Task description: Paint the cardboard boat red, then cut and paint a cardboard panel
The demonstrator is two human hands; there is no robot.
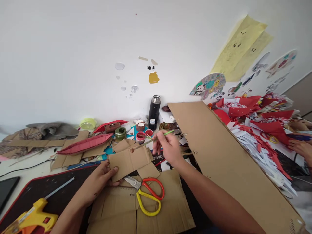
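My left hand (103, 177) grips the left edge of a rectangular piece of cardboard (131, 162), thumb on top. My right hand (168, 148) pinches a thin paintbrush (146, 143) with a green end. Its brown tip is at the cardboard's upper edge; I cannot tell whether it touches. Below the piece, scissors (146, 195) with one red and one yellow handle rest on a larger cardboard sheet (168, 208). Beyond it stand small paint jars: a green one (120, 133), a pink-red one (140, 137) and a brown one (140, 125).
A yellow glue gun (36, 216) lies at front left. A padded red boat-like shape (85, 144) sits behind. A black flask (154, 112) stands by the wall. At right a large cardboard panel (219, 149) borders a heap of paper strips (255, 146), beside another person's hand (299, 149).
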